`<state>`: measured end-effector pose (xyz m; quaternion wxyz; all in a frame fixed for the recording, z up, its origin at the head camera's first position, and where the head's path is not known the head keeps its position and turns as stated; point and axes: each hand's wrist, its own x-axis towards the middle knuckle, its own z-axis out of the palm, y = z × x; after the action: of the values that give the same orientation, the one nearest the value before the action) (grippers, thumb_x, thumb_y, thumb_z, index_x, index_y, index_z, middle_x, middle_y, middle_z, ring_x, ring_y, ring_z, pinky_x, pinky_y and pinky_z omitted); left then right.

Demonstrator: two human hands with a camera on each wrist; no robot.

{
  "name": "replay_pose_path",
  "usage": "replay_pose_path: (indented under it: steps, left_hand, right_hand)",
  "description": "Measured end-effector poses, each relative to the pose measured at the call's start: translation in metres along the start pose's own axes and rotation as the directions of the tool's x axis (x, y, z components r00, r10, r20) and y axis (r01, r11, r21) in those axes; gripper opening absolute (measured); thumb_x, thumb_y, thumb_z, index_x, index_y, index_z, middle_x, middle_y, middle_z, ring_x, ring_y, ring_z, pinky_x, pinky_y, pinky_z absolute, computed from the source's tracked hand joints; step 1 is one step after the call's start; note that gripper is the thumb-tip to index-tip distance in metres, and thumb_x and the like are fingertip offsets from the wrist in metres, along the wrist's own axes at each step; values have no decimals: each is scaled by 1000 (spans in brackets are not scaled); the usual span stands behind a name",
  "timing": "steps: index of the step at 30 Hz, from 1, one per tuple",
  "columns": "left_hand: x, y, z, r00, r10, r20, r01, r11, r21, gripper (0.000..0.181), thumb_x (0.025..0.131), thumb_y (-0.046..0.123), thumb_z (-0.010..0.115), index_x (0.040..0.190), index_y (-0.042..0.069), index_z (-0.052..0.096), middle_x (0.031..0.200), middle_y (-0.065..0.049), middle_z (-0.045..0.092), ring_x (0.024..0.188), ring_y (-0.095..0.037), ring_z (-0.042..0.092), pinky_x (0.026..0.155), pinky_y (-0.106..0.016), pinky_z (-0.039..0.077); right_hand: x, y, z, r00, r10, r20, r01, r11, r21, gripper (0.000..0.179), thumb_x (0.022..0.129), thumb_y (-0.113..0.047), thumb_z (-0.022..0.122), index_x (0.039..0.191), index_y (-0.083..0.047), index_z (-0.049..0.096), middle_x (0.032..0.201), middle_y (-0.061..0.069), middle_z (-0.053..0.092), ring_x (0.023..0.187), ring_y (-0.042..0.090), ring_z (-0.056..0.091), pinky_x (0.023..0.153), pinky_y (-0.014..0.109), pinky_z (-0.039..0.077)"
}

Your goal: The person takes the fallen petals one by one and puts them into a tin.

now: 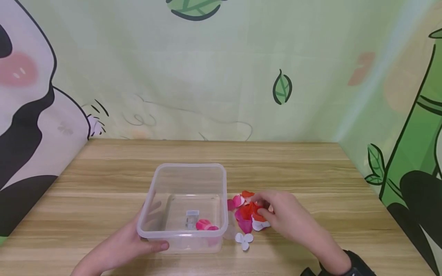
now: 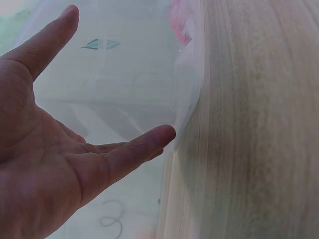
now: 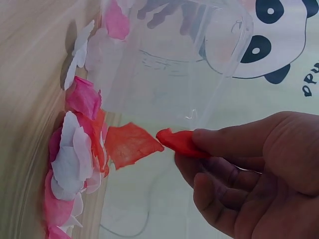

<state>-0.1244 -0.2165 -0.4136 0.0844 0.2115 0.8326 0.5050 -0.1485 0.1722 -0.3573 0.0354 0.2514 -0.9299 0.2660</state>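
Note:
A clear plastic box (image 1: 184, 243) sits on the table, with a few pink petals (image 1: 203, 224) inside. My left hand (image 1: 127, 241) rests against its left side, thumb on the front wall; thumb and fingers are spread and nearly straight in the left wrist view. To the right of the box lies a loose pile of red, pink and white petals (image 1: 245, 224). Over the pile, my right hand (image 1: 288, 218) pinches a red petal (image 3: 182, 143) between thumb and fingertips. An orange-red petal (image 3: 132, 145) meets its tip in the right wrist view; whether they are joined I cannot tell.
A white three-lobed petal piece (image 1: 244, 241) lies on the wooden table (image 1: 293, 165) in front of the pile. Behind stands a pale green backdrop (image 1: 207, 76) printed with leaves and pandas. A dark band (image 1: 352, 266) circles the right wrist.

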Motion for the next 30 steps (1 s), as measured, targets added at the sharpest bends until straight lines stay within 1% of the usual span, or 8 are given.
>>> replay_pose_path:
  steps: [6, 9, 12, 15, 19, 23, 27, 30]
  left_hand:
    - [0, 0, 0, 1000, -12, -5, 12, 1000, 9, 125, 83, 25, 89, 166, 27, -5, 156, -36, 30, 127, -45, 52, 91, -29, 50]
    - [1, 1, 0, 1000, -19, -18, 19, 999, 30, 122, 82, 27, 89, 166, 21, 0, 157, -34, 31, 128, -44, 51, 93, -32, 50]
    - [1, 2, -1, 1000, -22, -18, 23, 999, 44, 122, 82, 28, 89, 166, 18, 0, 158, -33, 31, 130, -46, 50, 95, -38, 50]
    - [1, 3, -1, 1000, -26, -6, 26, 999, 27, 124, 83, 27, 89, 166, 22, -4, 158, -34, 29, 130, -46, 49, 94, -36, 50]
    - [1, 3, -1, 1000, -25, 1, 25, 1000, 10, 125, 84, 25, 88, 166, 27, -7, 158, -34, 29, 130, -46, 49, 91, -29, 50]
    - [0, 3, -1, 1000, -26, -16, 27, 999, 34, 122, 83, 27, 89, 166, 21, 0, 158, -32, 31, 130, -44, 51, 93, -31, 50]
    - [0, 3, -1, 999, -33, -33, 35, 998, 60, 118, 81, 30, 90, 165, 12, 9, 157, -30, 34, 128, -42, 53, 93, -32, 51]
    - [1, 3, -1, 999, -36, -28, 37, 998, 50, 119, 81, 29, 90, 166, 13, 7, 157, -31, 33, 129, -43, 52, 93, -32, 50]
  right_hand:
    - [0, 0, 0, 1000, -12, -15, 12, 1000, -12, 24, 86, 8, 73, 108, -3, 73, 89, -4, 68, 79, 10, 61, 68, 26, 53]
    - [0, -1, -1, 1000, -17, -18, 17, 1000, 1, 24, 86, 8, 74, 107, -3, 73, 90, -3, 69, 79, 10, 61, 67, 25, 53]
    - [-2, -2, -2, 999, -26, -37, 27, 1000, 13, 23, 86, 7, 75, 105, -6, 74, 89, -4, 70, 79, 9, 61, 66, 25, 53]
    - [-2, -3, -3, 996, -52, -70, 54, 998, 28, 22, 85, 7, 76, 101, -9, 76, 89, -8, 70, 78, 7, 61, 64, 26, 53]
    - [-2, -4, -4, 990, -91, -112, 96, 995, 39, 23, 85, 7, 77, 99, -11, 75, 90, -9, 70, 77, 5, 60, 63, 26, 52]
    - [-2, -4, -3, 987, -103, -125, 110, 993, 48, 20, 86, 7, 77, 95, -11, 72, 89, -8, 69, 75, 5, 60, 63, 25, 53]
    - [-2, -3, -2, 988, -100, -117, 109, 991, 73, 21, 87, 8, 74, 93, -11, 67, 87, -7, 66, 74, 5, 60, 65, 25, 54]
    - [-2, -2, 0, 989, -103, -108, 113, 989, 92, 21, 88, 9, 70, 94, -10, 63, 86, -7, 63, 74, 6, 59, 65, 25, 55]
